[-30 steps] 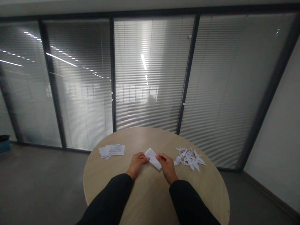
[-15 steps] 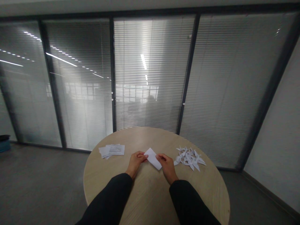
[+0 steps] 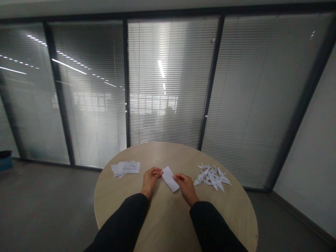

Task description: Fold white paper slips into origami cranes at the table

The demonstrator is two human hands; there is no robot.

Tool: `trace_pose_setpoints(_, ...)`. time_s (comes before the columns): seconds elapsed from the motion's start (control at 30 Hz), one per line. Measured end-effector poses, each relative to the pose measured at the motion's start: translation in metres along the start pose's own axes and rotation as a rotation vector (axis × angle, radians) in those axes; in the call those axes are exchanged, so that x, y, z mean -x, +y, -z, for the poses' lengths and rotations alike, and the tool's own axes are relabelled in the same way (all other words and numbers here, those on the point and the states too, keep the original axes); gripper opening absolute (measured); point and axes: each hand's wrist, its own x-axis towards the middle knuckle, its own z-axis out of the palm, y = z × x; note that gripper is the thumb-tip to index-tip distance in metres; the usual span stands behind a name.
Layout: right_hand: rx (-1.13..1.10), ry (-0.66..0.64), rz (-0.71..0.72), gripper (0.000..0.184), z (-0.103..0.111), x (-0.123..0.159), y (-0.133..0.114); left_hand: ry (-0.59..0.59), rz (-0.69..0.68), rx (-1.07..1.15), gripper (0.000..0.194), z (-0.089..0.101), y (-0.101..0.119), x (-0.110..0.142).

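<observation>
A white piece of paper [image 3: 170, 179], apparently folded into a narrow rectangle, lies slantwise between my hands over the middle of the round table [image 3: 162, 224]. My left hand [image 3: 151, 180] pinches its upper left edge between thumb and fingers. On the opposite long edge, my right hand [image 3: 186, 185] has its thumb and fingertips closed on the paper. Just right of that hand is a heap of folded white paper cranes [image 3: 212, 177], wings and points jutting out. Several flat sheets of printed paper [image 3: 127, 168] lie loosely stacked toward the left side of the table.
A glass partition with blinds [image 3: 168, 84] stands behind the table's far edge. At the far left, a blue bin-like container [image 3: 5, 161] rests on the grey floor [image 3: 52, 206]. A white wall [image 3: 312, 168] runs along the right.
The paper has turned slightly and looks narrower now. My left hand has shifted a little to the left, and the right hand's fingertips have slid slightly left along with the paper.
</observation>
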Motion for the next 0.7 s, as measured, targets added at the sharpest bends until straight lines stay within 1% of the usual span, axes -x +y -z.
trace_pose_setpoints(0.13,0.093,-0.044,0.009,0.029,-0.002,0.002,0.0,0.028,-0.033,0.044,0.036,0.0,0.004,0.002)
trace_pose_setpoints(0.23,0.12,-0.083,0.027,0.027,-0.003,0.004,-0.002,0.014,-0.031,0.085,0.043,0.0,0.006,0.002)
trace_pose_setpoints(0.33,0.098,-0.074,0.023,0.03,-0.001,0.003,-0.002,-0.043,0.035,0.098,0.049,-0.003,0.004,0.003)
trace_pose_setpoints(0.43,0.057,-0.036,0.01,0.035,0.001,0.001,-0.001,-0.164,0.114,0.033,0.045,-0.006,0.001,0.005)
trace_pose_setpoints(0.53,0.017,0.003,0.004,0.037,0.003,0.0,-0.001,-0.264,0.097,-0.062,0.043,-0.007,-0.001,0.009)
trace_pose_setpoints(0.6,-0.004,0.005,0.004,0.037,0.003,0.0,-0.002,-0.281,0.077,-0.098,0.044,-0.007,0.0,0.011)
trace_pose_setpoints(0.7,-0.02,-0.015,0.006,0.035,0.002,0.001,-0.004,-0.278,0.059,-0.132,0.044,-0.005,0.0,0.011)
